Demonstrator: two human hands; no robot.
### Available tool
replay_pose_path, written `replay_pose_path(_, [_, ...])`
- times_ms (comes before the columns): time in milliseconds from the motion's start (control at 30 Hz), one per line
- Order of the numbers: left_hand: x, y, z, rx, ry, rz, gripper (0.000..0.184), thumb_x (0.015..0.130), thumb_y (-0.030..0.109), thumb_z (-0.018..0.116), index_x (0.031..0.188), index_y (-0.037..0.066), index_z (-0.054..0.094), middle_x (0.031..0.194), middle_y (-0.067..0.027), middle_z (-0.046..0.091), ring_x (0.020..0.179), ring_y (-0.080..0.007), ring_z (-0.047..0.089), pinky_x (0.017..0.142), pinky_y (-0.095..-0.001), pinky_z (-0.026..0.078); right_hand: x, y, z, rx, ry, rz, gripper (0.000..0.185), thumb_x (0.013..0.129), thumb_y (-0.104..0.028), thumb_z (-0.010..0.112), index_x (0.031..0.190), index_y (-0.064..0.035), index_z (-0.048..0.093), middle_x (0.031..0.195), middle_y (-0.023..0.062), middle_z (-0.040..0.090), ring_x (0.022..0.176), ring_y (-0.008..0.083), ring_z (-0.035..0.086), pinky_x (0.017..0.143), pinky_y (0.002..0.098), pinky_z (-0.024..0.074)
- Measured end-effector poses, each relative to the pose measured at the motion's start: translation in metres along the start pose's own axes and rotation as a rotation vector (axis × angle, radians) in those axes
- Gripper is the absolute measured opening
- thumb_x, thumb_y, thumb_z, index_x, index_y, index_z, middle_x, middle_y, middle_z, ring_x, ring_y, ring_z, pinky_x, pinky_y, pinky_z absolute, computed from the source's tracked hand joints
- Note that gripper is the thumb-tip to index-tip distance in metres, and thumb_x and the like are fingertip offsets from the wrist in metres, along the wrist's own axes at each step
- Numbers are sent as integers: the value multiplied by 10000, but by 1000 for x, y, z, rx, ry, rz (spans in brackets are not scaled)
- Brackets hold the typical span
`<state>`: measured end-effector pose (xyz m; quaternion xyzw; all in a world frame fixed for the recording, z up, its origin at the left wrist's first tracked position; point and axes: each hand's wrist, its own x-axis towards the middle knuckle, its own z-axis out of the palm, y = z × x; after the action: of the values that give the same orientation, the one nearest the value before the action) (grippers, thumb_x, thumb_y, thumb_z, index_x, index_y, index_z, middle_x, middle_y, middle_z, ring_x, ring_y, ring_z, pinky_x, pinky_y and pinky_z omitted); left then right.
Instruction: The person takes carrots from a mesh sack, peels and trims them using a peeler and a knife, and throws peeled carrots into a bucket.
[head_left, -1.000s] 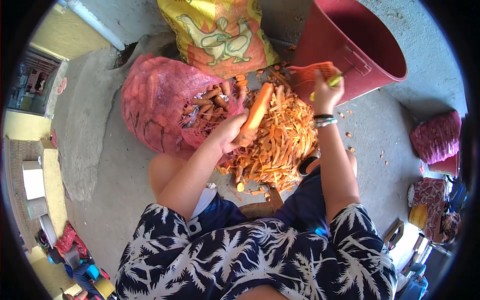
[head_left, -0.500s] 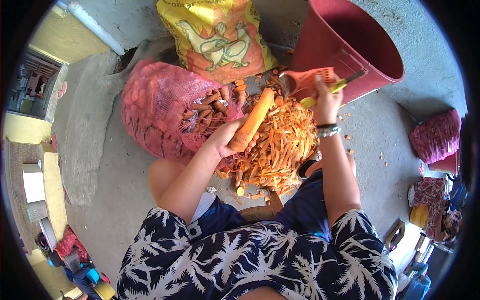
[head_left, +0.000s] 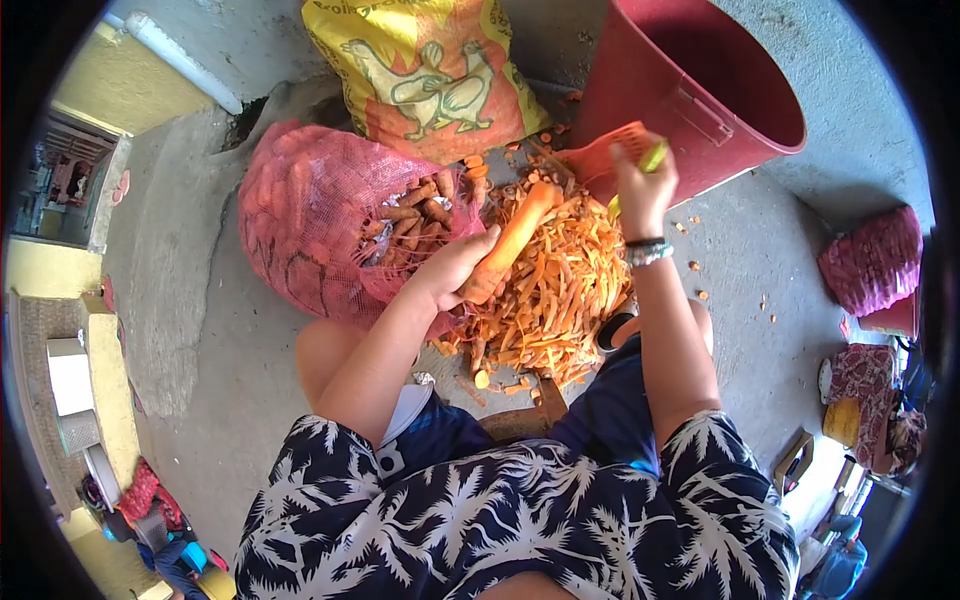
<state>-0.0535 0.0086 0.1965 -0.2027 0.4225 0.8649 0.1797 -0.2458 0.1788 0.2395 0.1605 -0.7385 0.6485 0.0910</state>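
Note:
My left hand (head_left: 455, 270) is wrapped round the lower end of a large peeled carrot (head_left: 515, 245), which points up and to the right. My right hand (head_left: 643, 185) grips a tool with a yellow-green handle (head_left: 654, 156) and an orange slotted part (head_left: 603, 148); its edges are blurred. The tool is apart from the carrot, to its upper right. Below the carrot spreads a heap of orange peelings (head_left: 570, 285). To the left, a pink mesh sack (head_left: 300, 215) lies open, showing unpeeled carrots (head_left: 415, 215).
A yellow printed sack (head_left: 430, 80) stands behind the mesh sack. The big red bin (head_left: 650, 90) is at the upper right, by the wall. A purple mesh sack (head_left: 875, 262) sits farther right. Beneath the heap, a knife-like blade (head_left: 551, 398) shows between my legs.
The tool in my right hand has shifted and tilted near the red bin. The carrot first came lower in my left hand, then turned slightly. The view has moved a little.

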Motion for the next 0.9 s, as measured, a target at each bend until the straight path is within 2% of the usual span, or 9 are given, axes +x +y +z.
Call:
replay_pose_path(33, [-2,0,1,-2,1,0,427,900,430,418,977,24,529,767,-72,577,618,-159,562,562,-278,462,8,1,-1,-192,206,-219,187,748,-34,652,910,1,564,770,57,625,620,84,572,545,216,455])
replay_pose_path(67, [-5,2,2,18,10,-6,431,896,432,426,984,23,530,774,-68,577,624,-155,563,564,-278,464,11,0,-4,3,234,-65,202,745,-31,650,925,3,564,781,61,631,642,79,579,544,223,457])
replay_pose_path(200, [-4,6,2,82,74,4,472,864,478,467,992,29,535,765,-63,572,614,-137,555,541,-265,462,-16,-18,3,184,-210,255,262,742,-80,670,966,7,566,796,41,605,614,73,534,540,214,437])
replay_pose_path(233, [-5,5,2,108,102,3,493,843,510,484,980,40,537,739,-68,568,589,-131,548,513,-255,456,-13,-10,5,-103,-103,110,260,735,-83,680,952,5,566,795,50,608,638,75,535,558,227,443])
replay_pose_path(333, [-10,8,4,-9,-67,39,494,818,499,536,1023,50,505,755,-74,568,607,-135,555,523,-261,464,13,9,-2,156,269,74,207,758,-44,643,941,-11,552,752,50,604,547,80,522,480,211,425])
replay_pose_path(433, [-21,14,15,-116,-408,268,489,798,457,588,1062,64,469,774,-78,567,636,-148,561,565,-270,476,8,7,-5,600,123,374,125,804,-32,595,910,-22,530,706,32,584,445,78,482,395,211,388])
replay_pose_path(700, [-13,8,14,-46,-194,166,410,859,395,495,1047,31,487,832,-106,594,660,-173,595,604,-284,485,-6,4,2,899,-121,545,107,835,-39,555,931,-31,509,691,27,557,471,91,479,417,213,376])
replay_pose_path(867, [-18,11,16,45,-218,222,433,865,415,470,1013,10,509,782,-101,585,617,-168,587,568,-264,476,2,9,4,-34,271,-118,189,770,-23,634,947,-26,567,791,31,612,598,55,512,507,201,412])
replay_pose_path(900, [-17,12,16,53,-232,264,436,863,414,474,1009,4,508,769,-99,582,614,-167,585,559,-261,473,7,2,-1,140,327,83,208,779,-36,630,973,-27,557,778,36,611,581,65,525,495,203,426])
